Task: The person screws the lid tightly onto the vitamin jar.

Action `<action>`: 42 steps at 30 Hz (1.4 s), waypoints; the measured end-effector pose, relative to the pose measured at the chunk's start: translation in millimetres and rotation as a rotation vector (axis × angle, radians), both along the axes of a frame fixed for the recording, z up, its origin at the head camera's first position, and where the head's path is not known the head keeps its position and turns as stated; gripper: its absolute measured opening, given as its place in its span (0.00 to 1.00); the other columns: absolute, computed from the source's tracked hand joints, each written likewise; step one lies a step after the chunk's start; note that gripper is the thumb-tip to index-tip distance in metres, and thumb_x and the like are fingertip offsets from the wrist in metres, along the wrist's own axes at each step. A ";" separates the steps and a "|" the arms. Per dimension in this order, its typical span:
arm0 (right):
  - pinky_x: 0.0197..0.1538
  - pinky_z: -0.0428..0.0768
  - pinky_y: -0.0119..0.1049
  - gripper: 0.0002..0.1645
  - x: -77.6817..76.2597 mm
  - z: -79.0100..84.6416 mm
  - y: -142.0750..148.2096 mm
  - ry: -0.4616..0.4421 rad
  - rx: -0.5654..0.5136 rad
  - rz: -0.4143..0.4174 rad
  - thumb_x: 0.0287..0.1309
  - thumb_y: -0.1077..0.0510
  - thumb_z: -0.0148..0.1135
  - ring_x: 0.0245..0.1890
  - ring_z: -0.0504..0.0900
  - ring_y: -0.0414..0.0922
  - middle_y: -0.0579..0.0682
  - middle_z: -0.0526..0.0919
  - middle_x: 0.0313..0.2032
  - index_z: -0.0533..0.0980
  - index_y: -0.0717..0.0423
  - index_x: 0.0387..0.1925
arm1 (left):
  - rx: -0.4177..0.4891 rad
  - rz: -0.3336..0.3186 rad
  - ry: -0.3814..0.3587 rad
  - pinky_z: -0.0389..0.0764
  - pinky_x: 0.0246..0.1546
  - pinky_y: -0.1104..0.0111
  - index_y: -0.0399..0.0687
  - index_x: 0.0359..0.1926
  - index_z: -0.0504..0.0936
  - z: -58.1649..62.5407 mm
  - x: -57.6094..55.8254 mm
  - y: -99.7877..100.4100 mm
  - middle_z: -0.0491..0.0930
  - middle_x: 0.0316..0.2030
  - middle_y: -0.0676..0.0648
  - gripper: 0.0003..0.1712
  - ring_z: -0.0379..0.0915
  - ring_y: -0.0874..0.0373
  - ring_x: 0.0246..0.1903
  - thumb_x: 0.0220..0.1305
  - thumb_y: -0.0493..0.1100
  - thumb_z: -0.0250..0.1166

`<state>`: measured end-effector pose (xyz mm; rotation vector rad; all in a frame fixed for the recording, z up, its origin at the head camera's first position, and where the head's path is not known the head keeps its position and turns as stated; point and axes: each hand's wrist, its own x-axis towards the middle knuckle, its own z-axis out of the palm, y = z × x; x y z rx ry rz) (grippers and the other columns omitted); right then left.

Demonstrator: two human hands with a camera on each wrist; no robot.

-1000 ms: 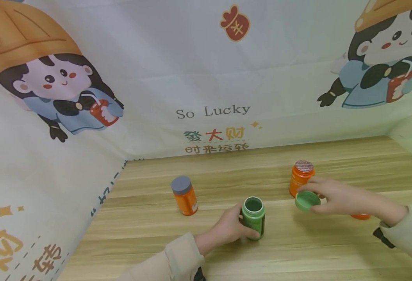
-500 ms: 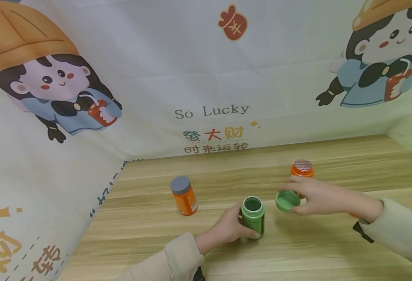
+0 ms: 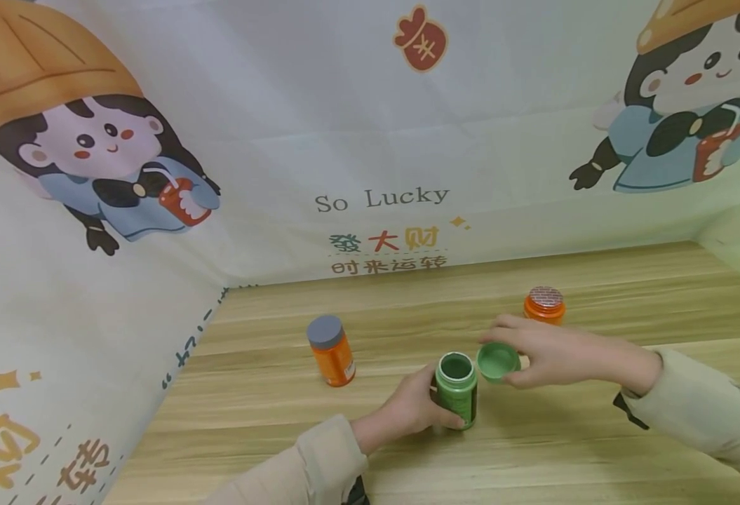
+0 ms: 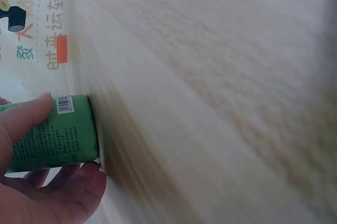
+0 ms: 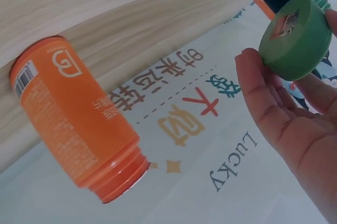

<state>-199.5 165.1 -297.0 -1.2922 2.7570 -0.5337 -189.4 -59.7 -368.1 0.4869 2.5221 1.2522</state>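
My left hand (image 3: 416, 405) grips a green bottle (image 3: 455, 396) that stands upright on the table with its mouth uncovered. In the left wrist view, the thumb lies over the label of the green bottle (image 4: 58, 134) and the fingers curl under its other side. My right hand (image 3: 549, 354) pinches a green cap (image 3: 499, 362) by its edge, its hollow side facing up toward the head camera. The cap is beside the bottle's mouth, just right of it. Seen from the right wrist, the cap (image 5: 295, 39) shows a small sticker on its top and overlaps the bottle.
An orange bottle with a grey cap (image 3: 332, 351) stands left of the hands. Behind my right hand is an orange bottle (image 3: 544, 306) without a screw cap, its mouth covered by a patterned seal. A printed cloth (image 3: 268, 231) rises at the table's back edge.
My right hand has moved left with the green cap, from near the uncapped orange bottle to beside the green bottle's mouth. My left hand and the green bottle have stayed in place.
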 end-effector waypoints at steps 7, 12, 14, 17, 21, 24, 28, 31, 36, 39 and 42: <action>0.43 0.75 0.36 0.28 -2.3 -0.3 -5.8 0.068 -0.055 0.059 0.49 0.59 0.63 0.42 0.72 0.41 0.50 0.73 0.46 0.70 0.61 0.54 | -0.005 0.000 0.013 0.75 0.40 0.67 0.41 0.50 0.72 -1.7 -1.2 -0.7 0.78 0.40 0.47 0.35 0.74 0.57 0.37 0.38 0.35 0.76; 0.46 0.74 0.41 0.30 -3.9 4.0 -10.5 0.119 -0.087 0.090 0.49 0.60 0.63 0.44 0.72 0.43 0.49 0.74 0.45 0.68 0.61 0.55 | -0.013 0.000 0.015 0.75 0.39 0.67 0.40 0.49 0.72 -1.7 -1.9 -1.7 0.78 0.39 0.47 0.33 0.74 0.57 0.37 0.38 0.35 0.76; 0.47 0.74 0.43 0.31 -4.4 5.7 -13.3 0.110 -0.103 0.090 0.49 0.60 0.64 0.45 0.72 0.43 0.48 0.75 0.45 0.67 0.62 0.56 | -0.014 -0.002 0.015 0.75 0.39 0.67 0.40 0.49 0.72 -1.7 -2.1 -1.8 0.78 0.40 0.47 0.33 0.75 0.57 0.37 0.38 0.35 0.76; 0.48 0.76 0.42 0.32 -6.3 4.7 -18.5 0.032 -0.166 0.094 0.49 0.60 0.65 0.45 0.74 0.45 0.50 0.75 0.45 0.66 0.63 0.56 | -0.016 -0.005 0.007 0.75 0.40 0.67 0.41 0.49 0.72 -1.6 -2.2 -1.8 0.78 0.40 0.47 0.34 0.75 0.57 0.38 0.38 0.35 0.76; 0.44 0.79 0.35 0.29 -11.0 -1.1 -26.3 -0.097 -0.278 0.123 0.50 0.61 0.66 0.44 0.77 0.48 0.57 0.75 0.48 0.67 0.66 0.53 | -0.019 -0.006 -0.006 0.75 0.39 0.67 0.40 0.49 0.72 -1.1 -2.1 -1.8 0.78 0.39 0.48 0.33 0.74 0.57 0.37 0.39 0.36 0.76; 0.41 0.79 0.32 0.24 -14.9 -3.6 -30.8 -0.071 -0.292 0.180 0.49 0.61 0.67 0.41 0.77 0.44 0.56 0.76 0.47 0.70 0.63 0.48 | -0.021 -0.011 -0.012 0.75 0.38 0.68 0.41 0.48 0.72 -0.5 -2.3 -2.3 0.77 0.39 0.48 0.32 0.74 0.58 0.37 0.39 0.36 0.75; 0.42 0.77 0.34 0.20 -17.1 -0.6 -34.8 0.030 -0.213 0.244 0.49 0.60 0.67 0.40 0.75 0.40 0.54 0.76 0.48 0.75 0.59 0.46 | -0.023 -0.022 -0.016 0.75 0.38 0.68 0.41 0.49 0.71 0.0 -2.5 -2.8 0.77 0.40 0.48 0.32 0.74 0.58 0.37 0.41 0.37 0.75; 0.47 0.76 0.38 0.20 -15.6 3.1 -37.5 0.037 -0.142 0.247 0.51 0.61 0.64 0.46 0.75 0.45 0.55 0.76 0.51 0.76 0.59 0.48 | -0.024 -0.028 -0.010 0.75 0.38 0.68 0.40 0.48 0.71 -0.1 -3.0 -3.1 0.77 0.39 0.48 0.32 0.73 0.58 0.37 0.41 0.37 0.75; 0.51 0.74 0.44 0.21 -12.1 7.2 -40.5 -0.009 -0.085 0.222 0.52 0.63 0.61 0.53 0.73 0.52 0.55 0.75 0.54 0.74 0.60 0.51 | -0.025 -0.044 0.003 0.74 0.37 0.70 0.40 0.49 0.71 -1.0 -4.9 -4.0 0.77 0.39 0.49 0.33 0.72 0.61 0.36 0.40 0.38 0.76; 0.51 0.74 0.44 0.22 -12.3 7.6 -41.8 -0.008 -0.070 0.230 0.51 0.63 0.61 0.53 0.73 0.52 0.56 0.75 0.54 0.74 0.61 0.51 | -0.026 -0.056 0.008 0.74 0.37 0.72 0.40 0.49 0.71 -1.9 -6.1 -4.9 0.77 0.39 0.49 0.33 0.72 0.62 0.35 0.40 0.38 0.76; 0.51 0.75 0.42 0.22 -13.2 6.2 -43.0 0.005 -0.061 0.250 0.50 0.64 0.62 0.53 0.74 0.52 0.57 0.75 0.53 0.74 0.62 0.50 | -0.021 -0.060 0.007 0.74 0.37 0.72 0.39 0.49 0.71 -2.2 -6.9 -5.2 0.77 0.39 0.49 0.33 0.72 0.62 0.35 0.40 0.38 0.76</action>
